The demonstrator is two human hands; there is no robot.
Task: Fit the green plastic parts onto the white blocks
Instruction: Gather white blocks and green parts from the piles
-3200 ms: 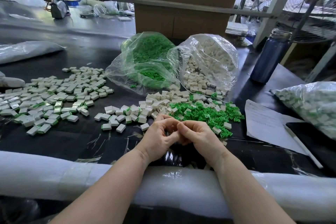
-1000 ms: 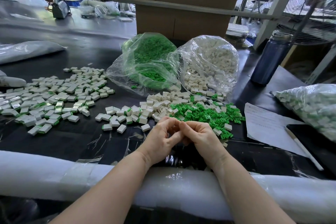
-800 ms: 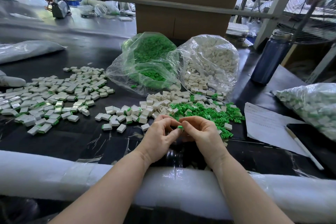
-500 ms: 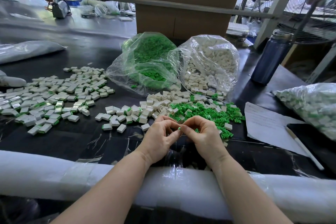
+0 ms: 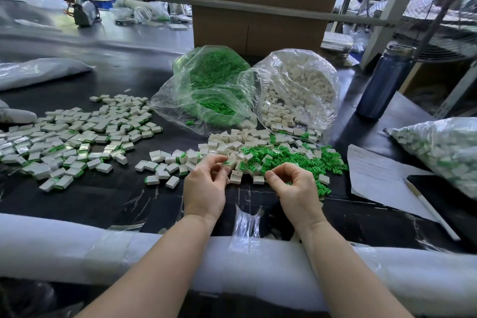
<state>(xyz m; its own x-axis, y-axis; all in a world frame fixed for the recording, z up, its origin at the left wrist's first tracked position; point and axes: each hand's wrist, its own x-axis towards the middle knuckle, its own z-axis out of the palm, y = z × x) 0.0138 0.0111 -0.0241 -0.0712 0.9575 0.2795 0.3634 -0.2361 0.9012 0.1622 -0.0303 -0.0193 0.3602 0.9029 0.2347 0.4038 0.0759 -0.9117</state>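
Left hand (image 5: 206, 188) curled among near blocks (image 5: 236, 177), grip unclear; right hand (image 5: 296, 188) pinching, green part (image 5: 289, 183) inside — seat square, press home.

The table (image 5: 77, 196) is showing black under glossy clear film. Bright green parts (image 5: 286, 160) are lying beside plain white blocks (image 5: 232, 142), and the finished pieces (image 5: 77, 134) are showing white with green edges. A dark blue bottle (image 5: 382, 85) is standing by brown cardboard boxes (image 5: 258, 28) and white paper (image 5: 374, 175).
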